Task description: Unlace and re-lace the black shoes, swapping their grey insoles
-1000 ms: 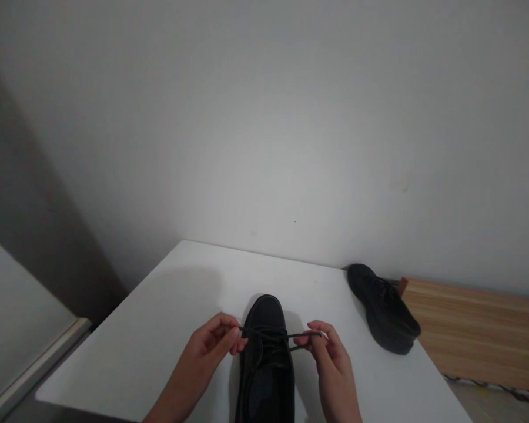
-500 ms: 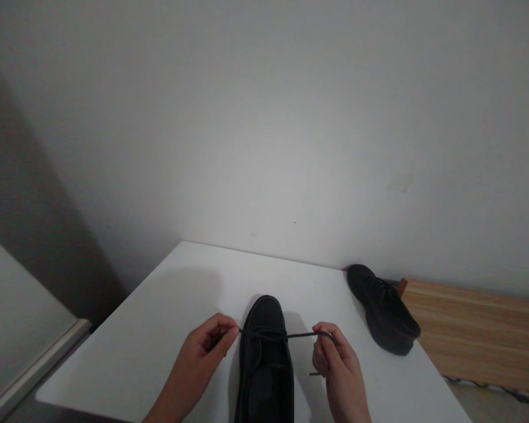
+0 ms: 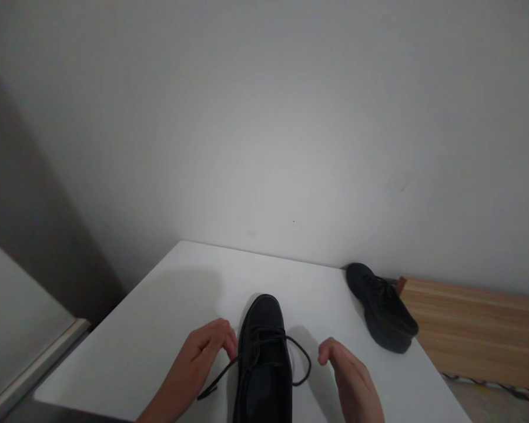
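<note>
Counting two shoes (image 3: 265, 308) (image 3: 381, 311), two hands (image 3: 205, 351) (image 3: 352, 376): right's loose and empty, left I can't tell. Near shoe's plain black, lace (image 3: 220, 376) sprawling.

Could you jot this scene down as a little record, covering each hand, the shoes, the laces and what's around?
Left hand: beside the near shoe, by the left lace end; grip unclear
Right hand: fingers bent, apart from the right lace end
Near shoe: black, on the white table, toe toward the wall
Left lace end: stretched leftward
Right lace end: curving out, then back toward the shoe
Other shoe: black, at the table's right edge
Beyond: wood-grained board
</note>
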The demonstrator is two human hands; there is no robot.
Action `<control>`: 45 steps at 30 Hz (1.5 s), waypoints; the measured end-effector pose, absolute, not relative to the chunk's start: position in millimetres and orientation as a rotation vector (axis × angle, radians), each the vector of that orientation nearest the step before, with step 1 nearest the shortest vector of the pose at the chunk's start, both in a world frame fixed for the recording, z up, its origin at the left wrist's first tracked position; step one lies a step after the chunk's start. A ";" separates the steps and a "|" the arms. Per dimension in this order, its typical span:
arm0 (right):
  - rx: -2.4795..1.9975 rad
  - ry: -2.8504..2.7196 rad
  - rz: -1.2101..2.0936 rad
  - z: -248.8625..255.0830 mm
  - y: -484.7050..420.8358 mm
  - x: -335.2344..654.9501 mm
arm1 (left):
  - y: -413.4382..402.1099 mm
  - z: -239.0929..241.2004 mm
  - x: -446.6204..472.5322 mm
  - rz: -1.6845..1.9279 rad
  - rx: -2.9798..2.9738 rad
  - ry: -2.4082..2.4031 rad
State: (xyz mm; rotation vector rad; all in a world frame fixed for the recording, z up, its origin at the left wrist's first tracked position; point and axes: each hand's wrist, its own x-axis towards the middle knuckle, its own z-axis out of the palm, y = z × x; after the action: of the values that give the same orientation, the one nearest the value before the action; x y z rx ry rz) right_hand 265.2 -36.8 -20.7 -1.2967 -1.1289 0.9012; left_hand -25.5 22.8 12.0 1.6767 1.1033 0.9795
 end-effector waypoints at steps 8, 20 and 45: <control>-1.389 -1.119 0.958 -21.7 -17.8 246.3 | 27.0 7.3 -4.8 0.859 1.701 1.208; -1.282 -1.132 1.113 -21.6 -5.0 219.4 | 29.9 4.2 5.1 0.883 1.697 1.222; -1.235 -1.142 1.034 -13.6 2.5 209.8 | 28.9 6.3 14.5 1.094 1.720 1.153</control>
State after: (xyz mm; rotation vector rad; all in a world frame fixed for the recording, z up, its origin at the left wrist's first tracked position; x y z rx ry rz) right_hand 209.8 2.5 -13.6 -1.2348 -1.1422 1.0342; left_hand 14.5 28.9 6.3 1.7203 1.1527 1.0938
